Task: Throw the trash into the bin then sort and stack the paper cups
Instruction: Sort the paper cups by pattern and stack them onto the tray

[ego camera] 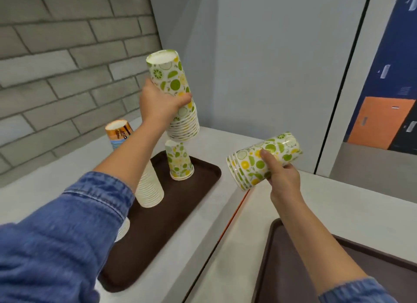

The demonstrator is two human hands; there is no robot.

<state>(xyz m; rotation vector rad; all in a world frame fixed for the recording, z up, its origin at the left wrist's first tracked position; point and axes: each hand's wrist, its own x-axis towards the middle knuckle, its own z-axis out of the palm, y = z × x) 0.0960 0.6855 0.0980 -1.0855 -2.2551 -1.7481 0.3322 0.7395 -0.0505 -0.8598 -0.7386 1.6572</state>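
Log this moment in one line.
left hand: grips tall lime cup stack above tray cups | right hand: grips short lime stack sideways

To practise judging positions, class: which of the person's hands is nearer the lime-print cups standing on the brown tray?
Left. The left hand is just above the standing cups, gripping a taller stack; the right hand holds a shorter stack off to their right, beyond the brown tray.

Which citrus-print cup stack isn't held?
The short stack standing upside down on the dark brown tray, just below the tall stack the left grip holds. The right grip holds the third stack tilted sideways.
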